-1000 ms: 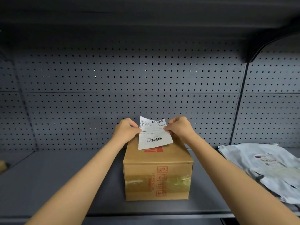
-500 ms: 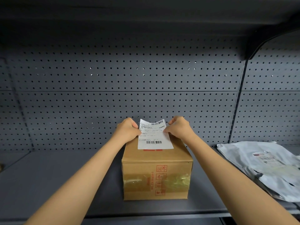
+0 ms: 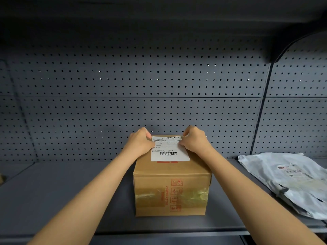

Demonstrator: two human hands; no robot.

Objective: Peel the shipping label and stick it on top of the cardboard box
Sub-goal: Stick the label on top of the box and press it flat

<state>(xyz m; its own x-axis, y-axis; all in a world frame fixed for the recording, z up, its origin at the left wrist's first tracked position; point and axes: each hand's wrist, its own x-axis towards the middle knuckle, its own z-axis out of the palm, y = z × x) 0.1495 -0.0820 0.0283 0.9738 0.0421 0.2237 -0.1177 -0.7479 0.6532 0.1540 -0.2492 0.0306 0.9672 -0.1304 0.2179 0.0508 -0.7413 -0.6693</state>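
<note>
**Observer:** How far along are you?

**Operator:** Near the end, I'd judge. The shipping label [image 3: 169,149] lies face up on top of the cardboard box [image 3: 172,190], on the far half of the lid, its near edge just covering some red print. No backing sheet is visible, so I take the peeling as done. What's left is pressing it down and smoothing it; I can't tell whether the near part has bonded yet.

**Observer:** And your grip?

**Operator:** My left hand [image 3: 140,141] is curled tight, pinching the label's left edge. My right hand [image 3: 193,139] does the same on the right edge near the far corner. Both rest on the box top.

**Observer:** Room to work?

**Operator:** The label sits inside the lid's edges, with bare cardboard toward me and a thin strip at the far side. The pegboard back panel [image 3: 159,82] rises close behind my knuckles. The grey shelf [image 3: 70,191] is open on the left; the grey poly mailers [image 3: 290,179] lie well apart on the right.
</note>
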